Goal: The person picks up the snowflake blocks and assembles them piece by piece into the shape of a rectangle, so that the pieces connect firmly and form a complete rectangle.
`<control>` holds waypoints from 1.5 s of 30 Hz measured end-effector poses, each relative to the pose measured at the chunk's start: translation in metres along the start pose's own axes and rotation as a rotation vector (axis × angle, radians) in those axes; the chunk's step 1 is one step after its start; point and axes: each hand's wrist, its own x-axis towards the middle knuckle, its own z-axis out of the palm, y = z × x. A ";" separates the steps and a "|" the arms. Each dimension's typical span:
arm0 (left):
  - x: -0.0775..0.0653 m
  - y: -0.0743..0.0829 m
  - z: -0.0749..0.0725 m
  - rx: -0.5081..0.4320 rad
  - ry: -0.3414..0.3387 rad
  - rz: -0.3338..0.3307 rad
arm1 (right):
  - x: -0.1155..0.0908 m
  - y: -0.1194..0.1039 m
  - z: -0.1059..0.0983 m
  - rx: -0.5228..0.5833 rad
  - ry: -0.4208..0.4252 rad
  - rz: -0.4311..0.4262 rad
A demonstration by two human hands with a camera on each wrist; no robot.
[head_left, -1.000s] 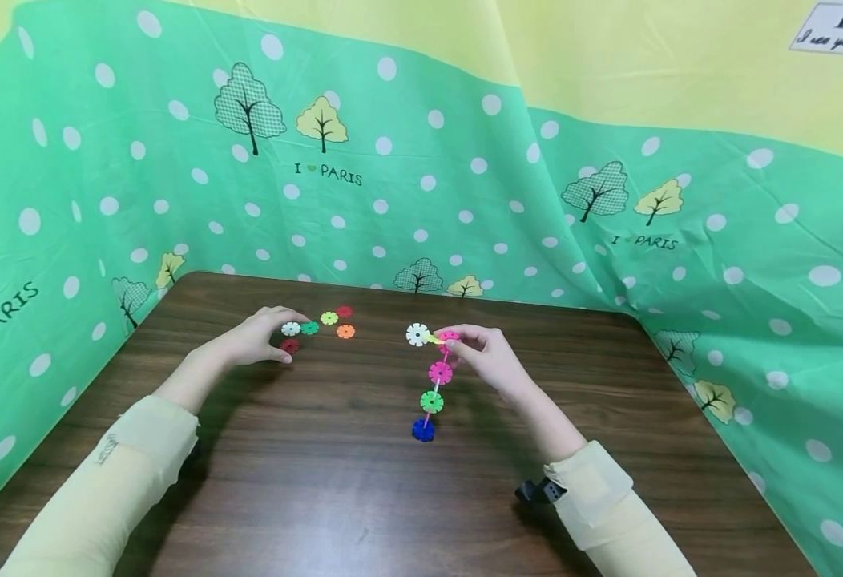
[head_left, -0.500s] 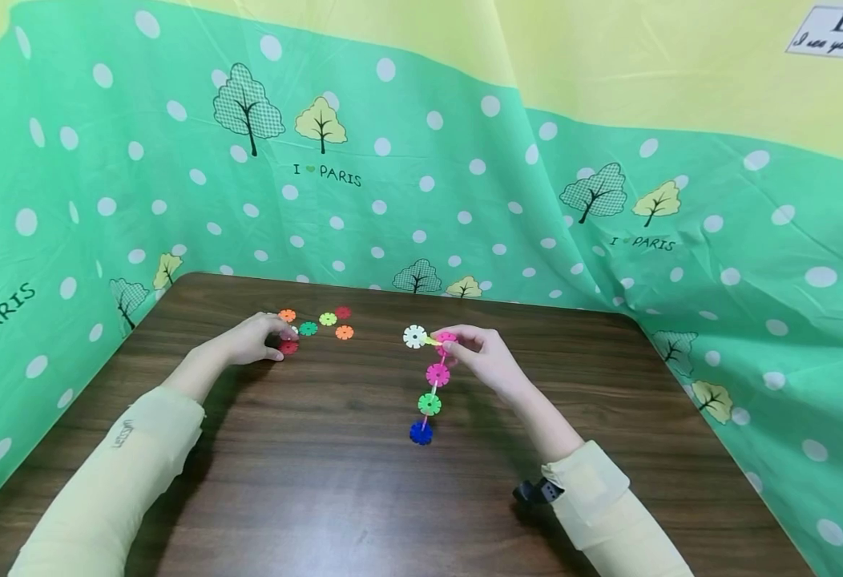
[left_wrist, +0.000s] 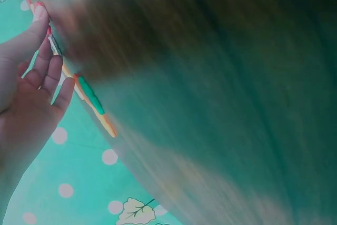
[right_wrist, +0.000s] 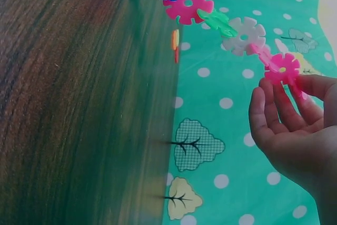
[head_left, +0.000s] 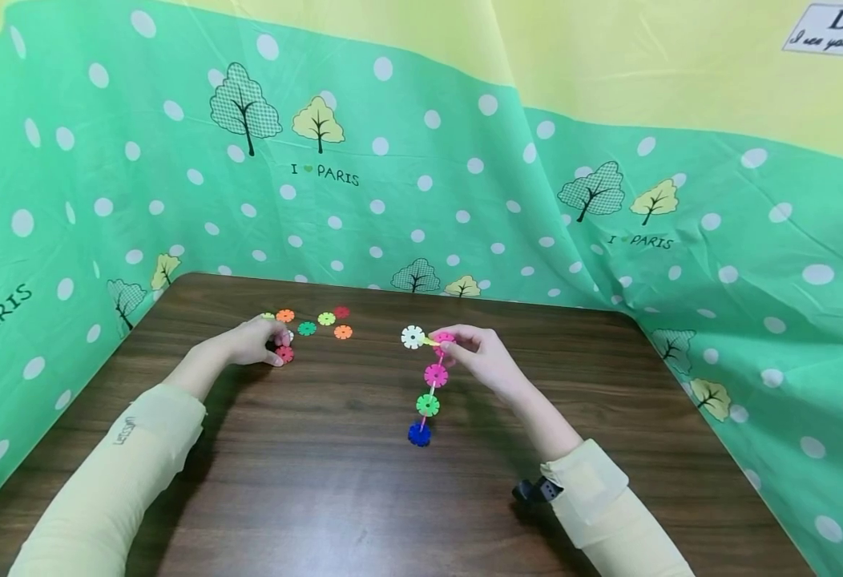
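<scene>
Several loose flower-shaped discs lie flat on the far left of the brown table (head_left: pixel 364 489). A green disc (head_left: pixel 307 328) sits among them, with an orange disc (head_left: pixel 343 332) to its right, and beyond these a yellow-green disc (head_left: pixel 326 319) lies right beside a dark red disc (head_left: pixel 341 312). Another orange one (head_left: pixel 285 316) and another yellow-green one (head_left: pixel 268 316) show just past the left hand (head_left: pixel 252 342), whose fingers partly cover a white disc (head_left: pixel 291 336).

The left hand is nearly closed, fingers bent; thumb and fingertips pinch a light red disc (head_left: pixel 285 354) low over the table.

The right hand (head_left: pixel 485 358) is raised at the right of the loose pieces, thumb and fingers pinching a pink disc (right_wrist: pixel 283 69) in a chain of slotted discs. From that grip the chain slopes down toward the person through another pink piece (head_left: pixel 436 375) and a green piece (head_left: pixel 427 405) to a blue piece (head_left: pixel 418 434); whether the blue end touches the table cannot be told. To the left of the grip, a thin yellow piece (head_left: pixel 430 341) joins on a white piece (head_left: pixel 413 337). Pale sleeves cover both forearms, and a green dotted curtain (head_left: pixel 364 216) hangs behind.
</scene>
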 end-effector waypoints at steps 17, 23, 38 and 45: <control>-0.003 0.013 0.000 -0.192 0.090 0.077 | -0.003 -0.008 0.004 0.059 -0.004 -0.037; -0.006 0.036 -0.005 -0.219 0.179 0.064 | -0.001 -0.003 0.006 0.031 0.012 -0.057; -0.014 0.102 -0.010 -0.372 0.334 -0.050 | -0.013 -0.040 0.012 -0.032 0.002 -0.069; -0.018 0.131 -0.007 -0.491 0.340 -0.067 | -0.017 -0.047 0.013 -0.046 0.018 -0.115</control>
